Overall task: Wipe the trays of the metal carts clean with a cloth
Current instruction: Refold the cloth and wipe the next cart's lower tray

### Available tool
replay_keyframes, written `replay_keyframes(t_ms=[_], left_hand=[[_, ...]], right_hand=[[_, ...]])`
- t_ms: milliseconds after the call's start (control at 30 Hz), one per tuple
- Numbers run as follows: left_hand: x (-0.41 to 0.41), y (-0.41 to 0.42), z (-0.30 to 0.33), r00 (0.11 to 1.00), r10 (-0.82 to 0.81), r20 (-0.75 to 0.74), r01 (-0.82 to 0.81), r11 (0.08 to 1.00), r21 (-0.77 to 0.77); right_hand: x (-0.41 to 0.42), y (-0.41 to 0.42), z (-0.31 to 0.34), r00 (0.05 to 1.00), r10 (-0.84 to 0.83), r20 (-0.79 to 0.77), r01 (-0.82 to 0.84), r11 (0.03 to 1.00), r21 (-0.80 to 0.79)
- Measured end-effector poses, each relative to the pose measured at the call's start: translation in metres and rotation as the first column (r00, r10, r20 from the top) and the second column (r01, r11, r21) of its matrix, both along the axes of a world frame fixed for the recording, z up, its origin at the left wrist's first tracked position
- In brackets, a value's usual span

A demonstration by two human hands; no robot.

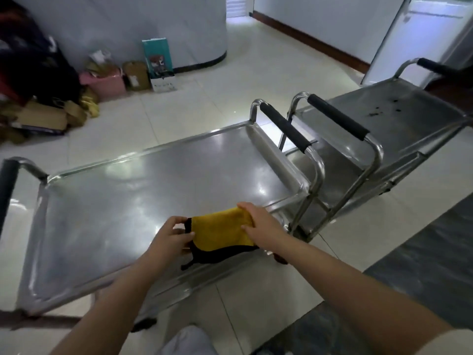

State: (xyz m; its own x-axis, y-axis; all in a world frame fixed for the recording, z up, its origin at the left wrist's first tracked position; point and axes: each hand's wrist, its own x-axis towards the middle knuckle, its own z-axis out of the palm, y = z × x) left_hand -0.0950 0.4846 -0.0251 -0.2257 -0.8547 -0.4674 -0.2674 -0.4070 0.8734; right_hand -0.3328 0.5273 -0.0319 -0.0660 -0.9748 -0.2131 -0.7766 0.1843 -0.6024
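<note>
Item: yellow cloth (220, 230), above near cart tray (122, 201). Your left hand (170, 235) pinches its black-trimmed end; right hand (258, 221) grasps the opposite end.

The near cart's tray (128, 196) is smooth, glossy metal, the yellow cloth (220, 229) soft and matt, the handle grips (284, 129) matt black foam, the floor (204, 98) glossy tile.
</note>
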Motion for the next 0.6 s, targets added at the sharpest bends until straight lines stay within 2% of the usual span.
replay_keyframes(t_ms=[200,333,500,600], left_hand=[[-0.023,0.062,-0.014,0.981,0.181,-0.066,-0.178,0.983,0.048],[-0.020,0.075,-0.030,0.975,0.221,0.014,-0.221,0.973,0.060],[-0.004,0.081,-0.073,0.963,0.247,0.111,-0.253,0.966,0.045],[0.012,0.069,-0.120,0.952,0.285,0.108,-0.290,0.957,0.031]], right_hand=[[-0.031,0.032,-0.005,0.987,0.156,0.050,-0.158,0.986,0.044],[-0.025,0.038,-0.019,0.981,0.169,0.093,-0.177,0.980,0.094],[-0.002,0.045,-0.075,0.968,0.178,0.174,-0.211,0.958,0.192],[0.013,0.031,-0.125,0.963,0.165,0.214,-0.206,0.961,0.186]])
